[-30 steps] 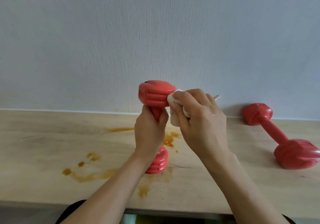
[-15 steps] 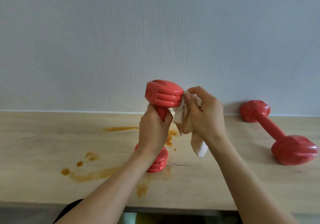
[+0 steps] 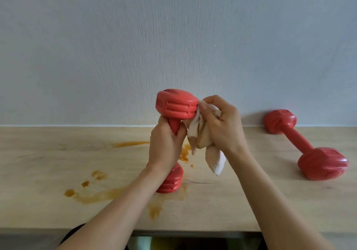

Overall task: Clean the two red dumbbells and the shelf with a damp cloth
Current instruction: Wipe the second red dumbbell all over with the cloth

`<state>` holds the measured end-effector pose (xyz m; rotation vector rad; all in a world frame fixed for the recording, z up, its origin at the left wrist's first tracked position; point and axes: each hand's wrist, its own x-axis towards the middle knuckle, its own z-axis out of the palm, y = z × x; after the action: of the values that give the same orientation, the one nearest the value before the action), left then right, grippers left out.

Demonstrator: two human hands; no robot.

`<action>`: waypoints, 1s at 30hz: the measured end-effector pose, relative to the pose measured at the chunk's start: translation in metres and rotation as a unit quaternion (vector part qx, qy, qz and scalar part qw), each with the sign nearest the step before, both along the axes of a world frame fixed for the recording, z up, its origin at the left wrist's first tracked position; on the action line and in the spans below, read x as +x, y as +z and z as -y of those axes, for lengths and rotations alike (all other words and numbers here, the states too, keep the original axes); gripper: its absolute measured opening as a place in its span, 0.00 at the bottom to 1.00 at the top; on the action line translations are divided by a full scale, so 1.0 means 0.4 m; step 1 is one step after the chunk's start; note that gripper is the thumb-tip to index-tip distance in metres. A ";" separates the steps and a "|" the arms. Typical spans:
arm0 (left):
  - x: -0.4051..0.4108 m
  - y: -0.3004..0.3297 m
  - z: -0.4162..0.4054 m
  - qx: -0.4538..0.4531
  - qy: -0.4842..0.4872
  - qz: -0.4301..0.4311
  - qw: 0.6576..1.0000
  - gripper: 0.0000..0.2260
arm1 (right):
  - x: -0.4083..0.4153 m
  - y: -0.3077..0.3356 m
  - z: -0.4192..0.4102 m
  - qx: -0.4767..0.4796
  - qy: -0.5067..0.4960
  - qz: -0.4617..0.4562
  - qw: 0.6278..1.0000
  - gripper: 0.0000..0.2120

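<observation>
- Dumbbell (image 3: 176, 105) in your grip: glossy red, ribbed heads, standing nearly upright, its lower head low over the stained wooden shelf (image 3: 58, 162).
- Your left hand (image 3: 166, 145) wraps its handle; your right hand (image 3: 222, 122) bunches the pale cloth (image 3: 201, 134) against the upper head's side.
- Two dumbbells in all: the second dumbbell (image 3: 305, 145) lies flat at the right, one head at the wall (image 3: 173, 37), its axis running toward you.

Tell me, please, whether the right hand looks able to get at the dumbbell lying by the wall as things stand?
Probably yes. The lying dumbbell sits on the shelf to the right of the right hand, with bare shelf between them. But that hand's fingers grip the cloth, so it would have to drop it first.
</observation>
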<state>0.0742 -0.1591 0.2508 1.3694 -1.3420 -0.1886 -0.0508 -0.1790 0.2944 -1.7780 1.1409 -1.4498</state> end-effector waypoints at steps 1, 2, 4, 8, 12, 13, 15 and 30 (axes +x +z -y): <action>0.001 0.002 -0.001 -0.003 -0.001 -0.003 1.000 0.05 | 0.004 -0.001 0.003 0.005 0.005 0.006 1.000 0.07; 0.003 0.002 -0.001 -0.004 -0.002 -0.007 1.000 0.05 | 0.006 -0.002 0.002 0.007 0.005 0.005 1.000 0.07; 0.005 0.002 -0.001 0.003 0.007 -0.015 1.000 0.04 | 0.008 -0.007 -0.010 -0.007 -0.002 -0.027 1.000 0.06; 0.014 0.001 0.008 0.006 0.040 -0.030 0.999 0.05 | 0.031 -0.014 -0.070 -0.173 -0.040 -0.127 0.976 0.10; 0.011 0.003 0.003 0.008 0.036 -0.030 0.999 0.05 | 0.055 -0.008 -0.070 -0.222 -0.090 -0.170 0.956 0.14; 0.010 0.002 0.003 0.010 0.038 -0.023 0.999 0.05 | 0.053 -0.007 -0.065 -0.213 -0.091 -0.160 0.960 0.15; 0.012 0.000 0.006 0.014 0.037 -0.010 0.999 0.04 | 0.044 -0.006 -0.055 -0.170 -0.080 -0.132 0.973 0.16; 0.013 0.000 0.005 0.026 0.021 -0.026 0.999 0.04 | 0.041 -0.012 -0.048 -0.165 -0.083 -0.141 0.973 0.12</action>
<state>0.0793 -0.1610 0.2507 1.4264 -1.2708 -0.2308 -0.0342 -0.1597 0.2894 -2.2207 1.2739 -1.5943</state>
